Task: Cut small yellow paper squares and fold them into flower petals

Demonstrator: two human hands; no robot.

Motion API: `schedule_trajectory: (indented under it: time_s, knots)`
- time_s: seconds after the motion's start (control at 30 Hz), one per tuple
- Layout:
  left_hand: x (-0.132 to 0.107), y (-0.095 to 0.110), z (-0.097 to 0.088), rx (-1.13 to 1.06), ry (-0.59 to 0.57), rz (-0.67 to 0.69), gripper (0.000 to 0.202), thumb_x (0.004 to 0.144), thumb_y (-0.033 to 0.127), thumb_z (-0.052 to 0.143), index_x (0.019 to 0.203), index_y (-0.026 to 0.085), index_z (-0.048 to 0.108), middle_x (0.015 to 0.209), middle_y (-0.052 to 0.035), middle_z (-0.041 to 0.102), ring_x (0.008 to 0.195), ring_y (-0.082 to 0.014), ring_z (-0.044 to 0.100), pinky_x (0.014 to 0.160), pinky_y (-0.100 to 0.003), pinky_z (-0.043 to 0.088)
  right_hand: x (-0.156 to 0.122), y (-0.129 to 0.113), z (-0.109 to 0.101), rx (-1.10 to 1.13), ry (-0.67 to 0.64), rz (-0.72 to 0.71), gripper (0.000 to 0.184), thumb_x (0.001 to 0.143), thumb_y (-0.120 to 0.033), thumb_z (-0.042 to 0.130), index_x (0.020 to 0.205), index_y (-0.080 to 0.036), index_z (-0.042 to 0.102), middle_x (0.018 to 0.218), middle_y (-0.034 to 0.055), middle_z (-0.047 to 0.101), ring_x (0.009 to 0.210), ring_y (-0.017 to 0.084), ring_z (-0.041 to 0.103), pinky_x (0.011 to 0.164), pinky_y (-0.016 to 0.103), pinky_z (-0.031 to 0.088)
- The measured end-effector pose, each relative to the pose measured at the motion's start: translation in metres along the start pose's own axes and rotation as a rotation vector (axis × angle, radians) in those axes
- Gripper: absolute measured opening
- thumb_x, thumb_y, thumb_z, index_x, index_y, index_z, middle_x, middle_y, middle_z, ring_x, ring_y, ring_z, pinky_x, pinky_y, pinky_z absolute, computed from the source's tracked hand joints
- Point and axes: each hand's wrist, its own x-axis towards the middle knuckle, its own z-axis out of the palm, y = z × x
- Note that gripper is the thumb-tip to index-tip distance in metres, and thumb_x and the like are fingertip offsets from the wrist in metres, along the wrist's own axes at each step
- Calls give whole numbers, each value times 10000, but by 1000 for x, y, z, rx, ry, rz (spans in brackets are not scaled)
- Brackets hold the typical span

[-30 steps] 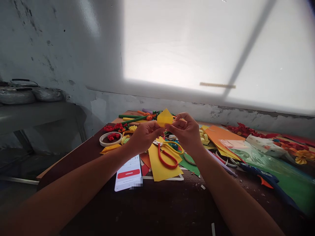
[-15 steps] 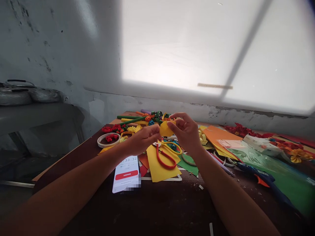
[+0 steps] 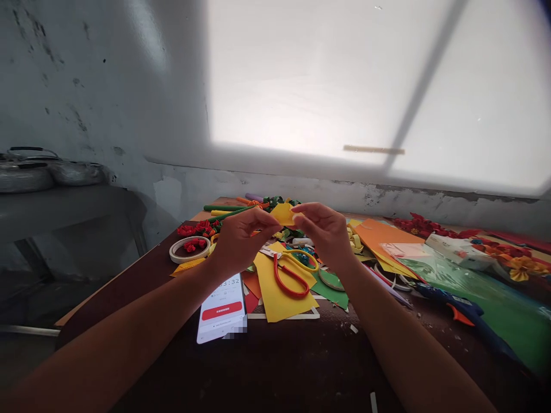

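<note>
A small piece of yellow paper [image 3: 283,214] is held up in the middle of the scene, above the table [image 3: 258,367], between a person's two bare hands. It lies right at the fingertips, its longer direction running roughly left to right and its far edge narrower than its near one. The left hand [image 3: 243,235] pinches the left end, thumb and fingers drawn close together; the right hand [image 3: 325,232] pinches the right end in a similarly narrow grip. Neither hand is nearer, since both touch the paper.

On the near side of the paper and lower down, scissors with one red and one yellow handle [image 3: 297,294] rest on a yellow sheet [image 3: 273,301]. A lit phone [image 3: 221,310] lies to the left of that sheet.

Farther left, a roll of tape [image 3: 173,251] lies flat, with red paper flowers [image 3: 195,245] showing inside its ring. At the far left, metal pots [image 3: 26,178] stand on a separate side table [image 3: 77,203]; their contents cannot be seen. On the right is a white box [image 3: 458,250], its inside hidden, and nearer, a blue glue gun [image 3: 451,301].
</note>
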Motion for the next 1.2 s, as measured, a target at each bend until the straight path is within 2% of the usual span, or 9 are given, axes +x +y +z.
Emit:
schedule_trajectory:
  time_s: [0.1, 0.23, 0.33, 0.53, 0.77, 1.1, 1.2]
  knots:
    - [4, 3, -2, -119, 26, -94, 105, 780, 234, 820, 788, 163, 743, 727, -15, 708, 650, -123, 655, 624, -228, 544, -1, -1, -1, -96, -40, -87, 287, 651, -286, 940, 888, -234, 788, 829, 11, 772, 764, 168, 721, 705, 277, 594]
    - [6, 4, -3, -162, 40, -76, 110, 750, 217, 840, 738, 155, 750, 736, -26, 711, 683, -120, 657, 640, -214, 544, -2, 0, 0, -124, 7, -123, 172, 676, -290, 922, 755, -224, 784, 777, 24, 776, 729, 168, 709, 694, 286, 587]
    - [6, 4, -1, -150, 78, -93, 137, 725, 236, 864, 724, 153, 755, 742, -37, 729, 678, -126, 670, 638, -220, 557, -2, 1, 2, -79, 36, -68, 215, 629, -318, 945, 719, -214, 779, 738, 29, 773, 673, 163, 690, 643, 284, 571]
    - [4, 1, 4, -224, 139, -237, 214, 665, 271, 899, 711, 145, 732, 734, -36, 736, 655, -141, 684, 616, -245, 580, -1, 1, 5, -3, 63, 98, 311, 539, -363, 986, 689, -198, 769, 688, 27, 763, 603, 143, 665, 589, 267, 526]
    - [4, 1, 7, -328, 146, -383, 276, 606, 267, 931, 721, 134, 719, 673, -14, 714, 601, -118, 655, 601, -238, 565, 1, 1, 11, 52, 105, 150, 399, 431, -381, 1010, 623, -192, 716, 669, 25, 760, 604, 147, 666, 609, 284, 540]
    - [7, 0, 8, -399, 164, -415, 357, 530, 225, 970, 701, 127, 673, 683, -1, 710, 621, -102, 652, 608, -215, 554, 0, 2, 8, 28, 141, 208, 435, 474, -424, 994, 641, -186, 670, 642, 32, 731, 587, 158, 645, 589, 302, 519]
    - [8, 1, 8, -429, 153, -422, 424, 551, 232, 968, 773, 149, 615, 663, 36, 679, 612, -105, 657, 609, -223, 554, 1, 1, 8, 67, 150, 215, 468, 460, -380, 999, 690, -197, 635, 612, -10, 704, 566, 146, 632, 577, 285, 511]
